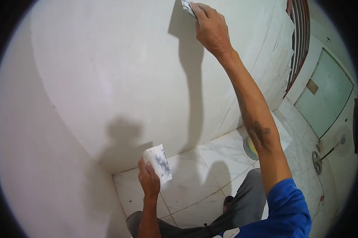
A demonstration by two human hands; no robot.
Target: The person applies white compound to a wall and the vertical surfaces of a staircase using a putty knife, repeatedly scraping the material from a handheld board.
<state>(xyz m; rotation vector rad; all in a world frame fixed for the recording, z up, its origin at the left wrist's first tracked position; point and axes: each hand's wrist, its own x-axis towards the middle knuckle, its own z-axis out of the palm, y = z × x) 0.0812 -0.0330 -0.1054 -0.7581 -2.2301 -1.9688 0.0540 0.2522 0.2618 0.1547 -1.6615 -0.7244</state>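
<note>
My right hand [214,29] is raised high against the pale wall [139,71], its fingers closed round a putty scraper [188,7] at the top edge of the view. Part of that scraper is cut off by the frame, and its shadow falls on the wall just to its left. Lower down, my left hand [149,178] grips a broad flat scraper [159,163] coated in white putty, with grey smears across its face. This second scraper is tilted, held out in front of the wall's foot above the floor.
Marble-look tiles [195,206] cover the floor. A bucket [250,148] stands near the wall, partly hidden by my right arm. To the right are a fan [341,139] with a round base, a cable, a pale green door [325,93] and dark red bars [300,43].
</note>
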